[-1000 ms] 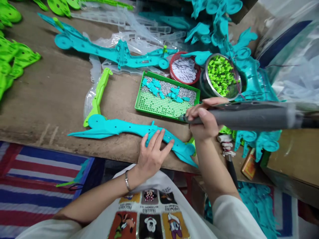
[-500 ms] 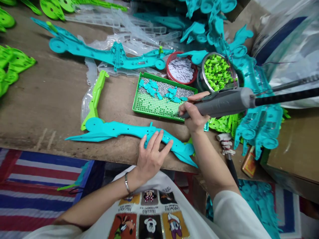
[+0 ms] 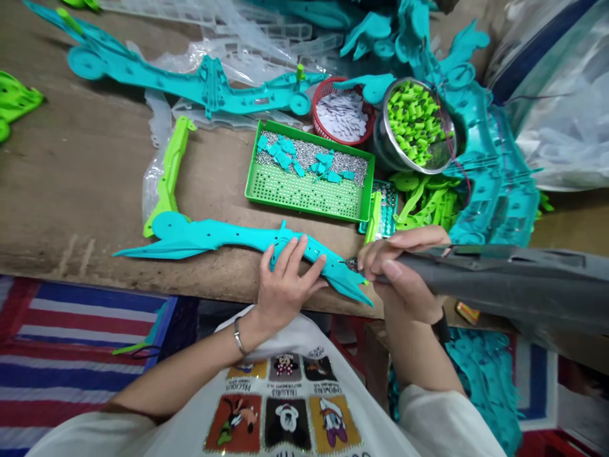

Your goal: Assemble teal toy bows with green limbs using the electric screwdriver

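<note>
A turquoise bow-shaped plastic shell point(image 3: 228, 236) lies across the near edge of the workbench. My left hand point(image 3: 284, 284) rests on its right half, fingers spread flat and pressing from above. My right hand point(image 3: 404, 273) is wrapped round the front of a grey electric screwdriver point(image 3: 504, 279), held nearly level. The screwdriver's tip is at the shell's right end; whether it sits in a hole I cannot make out. Beyond the shell stands a green tray point(image 3: 309, 198) with silver screws and small turquoise pieces. A lime-green plastic part point(image 3: 170, 174) lies by the shell's left end.
Farther back lie another turquoise shell point(image 3: 185, 86) and clear plastic pieces point(image 3: 209, 60). A red basket point(image 3: 318, 114) of white pieces stands beside a metal bowl point(image 3: 386, 120) of small lime-green parts. Turquoise shells point(image 3: 495, 171) are piled at the right.
My right hand has brought the screwdriver from over the green tray down and to the right, to the shell's right end. My left hand stays on the shell. The view has shifted slightly.
</note>
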{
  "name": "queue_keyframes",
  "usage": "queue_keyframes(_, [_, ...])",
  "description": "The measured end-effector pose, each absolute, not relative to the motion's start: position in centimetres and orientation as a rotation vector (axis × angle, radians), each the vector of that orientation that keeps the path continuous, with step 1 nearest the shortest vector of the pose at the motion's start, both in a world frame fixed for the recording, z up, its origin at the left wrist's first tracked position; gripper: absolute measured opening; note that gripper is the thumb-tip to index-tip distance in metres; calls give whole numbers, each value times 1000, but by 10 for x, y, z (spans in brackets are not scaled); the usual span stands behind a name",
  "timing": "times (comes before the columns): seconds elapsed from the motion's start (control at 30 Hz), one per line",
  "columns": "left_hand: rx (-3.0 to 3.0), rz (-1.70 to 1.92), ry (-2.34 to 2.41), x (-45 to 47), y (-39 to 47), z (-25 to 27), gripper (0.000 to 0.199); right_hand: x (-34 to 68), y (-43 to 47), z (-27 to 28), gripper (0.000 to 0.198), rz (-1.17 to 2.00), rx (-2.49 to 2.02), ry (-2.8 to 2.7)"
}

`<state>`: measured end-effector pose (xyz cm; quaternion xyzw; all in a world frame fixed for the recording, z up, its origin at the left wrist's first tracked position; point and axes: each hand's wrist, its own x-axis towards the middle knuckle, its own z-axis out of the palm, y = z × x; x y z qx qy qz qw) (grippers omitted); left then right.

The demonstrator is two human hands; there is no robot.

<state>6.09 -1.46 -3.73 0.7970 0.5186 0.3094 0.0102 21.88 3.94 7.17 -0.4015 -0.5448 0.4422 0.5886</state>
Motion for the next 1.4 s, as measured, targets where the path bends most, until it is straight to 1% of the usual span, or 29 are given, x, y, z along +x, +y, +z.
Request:
queue_keyframes(0.3, [2489, 925, 1600, 60, -15, -38, 41, 243, 21, 72, 18, 872, -1042, -1202])
queue_keyframes(0.57, [2468, 919, 1593, 60, -15, -36, 40, 251, 13, 53, 18, 812, -1098, -1178])
queue_keyframes(0.87, [2493, 913, 1630, 62, -15, -35, 40, 255, 20, 43, 14, 1008, -918, -1329])
queue_keyframes(0.93, [2492, 919, 1631, 61, -15, -36, 39, 264, 22, 42, 15, 1070, -943, -1381])
queue_keyframes(1.1, [2492, 953, 1596, 62, -14, -36, 34, 274, 40, 52, 23, 1341, -974, -1545])
queue_keyframes(1.17, [2485, 964, 1579, 62, -15, -35, 33, 261, 57, 58, 24, 1255, -878, -1476])
queue_keyframes(1.3, [2397, 1026, 1485, 55, -16, -31, 35, 221, 97, 56, 21, 917, -766, -1246])
queue_keyframes(1.4, [2308, 1150, 1410, 36, -15, -28, 46, 203, 117, 40, 22, 912, -772, -1216])
